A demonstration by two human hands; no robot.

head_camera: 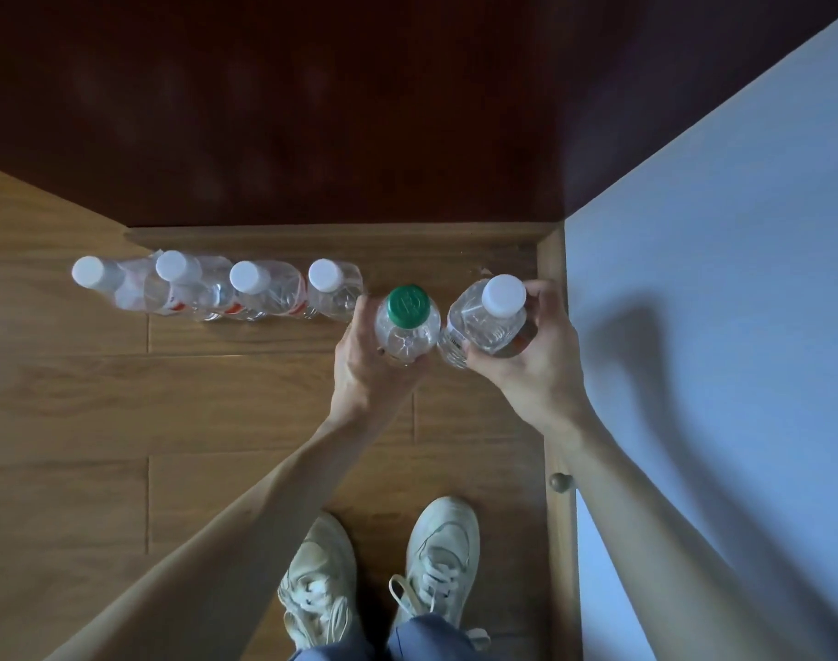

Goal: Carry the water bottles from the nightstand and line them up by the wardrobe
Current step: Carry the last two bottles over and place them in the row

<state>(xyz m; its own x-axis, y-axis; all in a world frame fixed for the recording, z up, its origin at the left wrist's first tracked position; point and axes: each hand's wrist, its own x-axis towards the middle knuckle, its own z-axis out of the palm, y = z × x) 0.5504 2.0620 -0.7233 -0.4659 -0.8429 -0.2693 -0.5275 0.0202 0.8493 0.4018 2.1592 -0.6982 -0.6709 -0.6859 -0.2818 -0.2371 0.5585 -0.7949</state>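
Several clear water bottles with white caps (250,291) stand in a row on the wooden floor along the foot of the dark red wardrobe (335,112). My left hand (364,369) grips a clear bottle with a green cap (407,322) at the right end of that row. My right hand (536,360) grips a clear white-capped bottle (491,317) just to the right of it, close to the corner. Both held bottles are upright; whether they touch the floor I cannot tell.
A pale white wall (717,302) with a wooden skirting (555,384) runs along the right side, with a small round doorstop knob (561,482) on it. My two light sneakers (383,574) stand on the wood-plank floor (121,422) below the hands.
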